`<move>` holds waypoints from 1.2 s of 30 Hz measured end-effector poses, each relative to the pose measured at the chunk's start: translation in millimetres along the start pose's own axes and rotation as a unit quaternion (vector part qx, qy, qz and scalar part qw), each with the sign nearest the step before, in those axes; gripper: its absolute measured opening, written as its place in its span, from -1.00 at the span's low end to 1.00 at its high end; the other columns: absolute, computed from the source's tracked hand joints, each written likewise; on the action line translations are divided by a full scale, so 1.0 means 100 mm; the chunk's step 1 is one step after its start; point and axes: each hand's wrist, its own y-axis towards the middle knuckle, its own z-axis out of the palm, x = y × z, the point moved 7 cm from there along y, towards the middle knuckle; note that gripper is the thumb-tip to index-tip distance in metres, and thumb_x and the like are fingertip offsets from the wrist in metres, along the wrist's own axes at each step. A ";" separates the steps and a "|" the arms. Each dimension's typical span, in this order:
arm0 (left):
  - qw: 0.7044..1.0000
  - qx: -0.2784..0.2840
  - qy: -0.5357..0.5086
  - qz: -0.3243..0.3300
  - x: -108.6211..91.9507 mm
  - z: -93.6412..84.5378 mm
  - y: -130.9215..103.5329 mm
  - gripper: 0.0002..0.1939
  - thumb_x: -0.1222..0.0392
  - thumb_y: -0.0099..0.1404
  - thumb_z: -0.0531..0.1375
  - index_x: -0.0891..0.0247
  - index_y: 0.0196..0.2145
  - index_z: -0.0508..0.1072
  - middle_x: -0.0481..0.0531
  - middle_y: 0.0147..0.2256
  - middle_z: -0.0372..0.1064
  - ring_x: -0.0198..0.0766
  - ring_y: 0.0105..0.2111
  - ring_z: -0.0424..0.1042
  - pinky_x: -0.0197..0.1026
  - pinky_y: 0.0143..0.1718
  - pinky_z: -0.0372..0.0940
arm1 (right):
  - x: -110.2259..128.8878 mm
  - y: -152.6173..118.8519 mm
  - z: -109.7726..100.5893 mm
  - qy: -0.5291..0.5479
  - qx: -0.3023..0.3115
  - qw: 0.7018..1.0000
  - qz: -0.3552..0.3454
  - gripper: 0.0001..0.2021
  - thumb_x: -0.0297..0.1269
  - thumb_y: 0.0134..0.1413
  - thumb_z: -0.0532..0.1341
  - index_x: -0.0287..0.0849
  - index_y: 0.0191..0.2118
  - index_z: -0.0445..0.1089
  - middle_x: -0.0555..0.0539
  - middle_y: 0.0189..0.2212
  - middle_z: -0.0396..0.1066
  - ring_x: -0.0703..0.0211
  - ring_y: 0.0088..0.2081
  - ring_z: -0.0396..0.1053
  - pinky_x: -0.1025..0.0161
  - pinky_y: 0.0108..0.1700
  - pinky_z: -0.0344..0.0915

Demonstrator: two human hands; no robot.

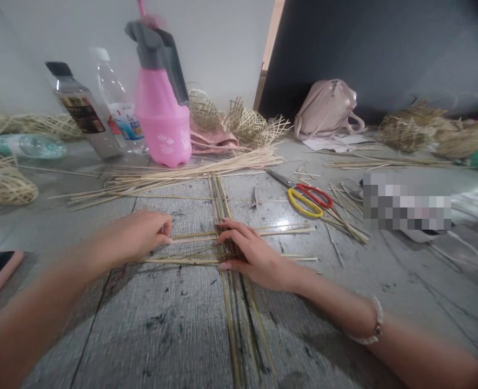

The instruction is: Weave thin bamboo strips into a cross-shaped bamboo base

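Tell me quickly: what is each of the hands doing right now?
Left hand: fingers curled, pinching the ends of thin pale horizontal bamboo strips.
Right hand: open, flat, pressing the crossing of the strips.

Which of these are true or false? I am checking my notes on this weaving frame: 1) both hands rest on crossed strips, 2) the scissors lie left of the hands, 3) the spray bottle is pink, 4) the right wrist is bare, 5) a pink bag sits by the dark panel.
1) True: the left hand and the right hand both press on the crossed strips on the floor.
2) False: the scissors lie to the right, beyond the right hand.
3) True: the spray bottle is pink with a grey trigger head.
4) False: the right wrist wears a bracelet.
5) True: the pink bag sits against the dark panel.
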 end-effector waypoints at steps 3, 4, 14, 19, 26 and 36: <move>1.000 -0.022 0.007 0.001 -0.01 -0.07 -0.02 -0.88 0.13 0.23 0.12 0.17 -0.44 0.32 0.01 -0.45 0.41 -0.13 -0.46 0.35 -0.19 -0.47 0.04 | 0.00 -0.01 -0.01 0.004 -0.006 1.000 -0.003 -0.64 -0.27 0.12 0.32 -0.15 -0.01 0.23 -0.26 0.19 0.22 -0.01 0.31 0.06 -0.08 0.26 0.12; 1.000 -0.028 0.012 0.001 -0.02 -0.09 -0.03 -0.87 0.12 0.23 0.13 0.18 -0.43 0.33 0.02 -0.44 0.41 -0.12 -0.44 0.36 -0.18 -0.45 0.06 | -0.01 -0.01 -0.01 0.008 -0.012 1.000 -0.003 -0.62 -0.27 0.11 0.33 -0.15 -0.01 0.21 -0.26 0.19 0.23 -0.01 0.31 0.07 -0.08 0.26 0.12; 0.983 -0.045 -0.019 0.178 -0.55 0.01 -0.11 -0.84 0.13 0.28 0.14 0.23 -0.21 0.35 0.05 -0.21 0.33 -0.11 -0.19 0.36 -0.12 -0.18 0.20 | 0.00 -0.02 -0.02 0.021 -0.043 0.999 -0.018 -0.58 -0.26 0.09 0.35 -0.13 -0.02 0.15 -0.27 0.16 0.26 -0.04 0.27 0.14 -0.08 0.22 0.17; 0.976 -0.061 -0.019 0.207 -0.54 0.05 -0.06 -0.92 0.17 0.33 0.09 0.22 -0.26 0.31 0.03 -0.24 0.29 -0.14 -0.23 0.33 -0.12 -0.21 0.18 | 0.01 -0.01 -0.02 0.003 -0.036 0.999 -0.029 -0.59 -0.26 0.11 0.34 -0.14 -0.01 0.18 -0.27 0.15 0.27 -0.02 0.29 0.12 -0.08 0.23 0.16; 0.974 -0.071 -0.038 0.214 -0.53 0.06 -0.03 -0.91 0.24 0.36 0.01 0.22 -0.28 0.29 0.02 -0.26 0.29 -0.16 -0.26 0.32 -0.12 -0.23 0.17 | -0.01 -0.02 -0.02 0.006 -0.040 0.999 -0.013 -0.61 -0.27 0.07 0.36 -0.13 -0.06 0.20 -0.27 0.15 0.28 -0.03 0.28 0.14 -0.09 0.22 0.18; 0.974 -0.101 0.023 0.199 -0.65 0.03 -0.06 -0.85 0.12 0.32 0.18 0.23 -0.33 0.30 0.01 -0.30 0.33 -0.16 -0.30 0.35 -0.16 -0.30 0.20 | 0.05 -0.02 -0.03 0.008 -0.025 0.999 -0.026 -0.72 -0.26 0.13 0.32 -0.16 -0.12 0.25 -0.30 0.19 0.24 0.01 0.31 0.07 -0.08 0.26 0.15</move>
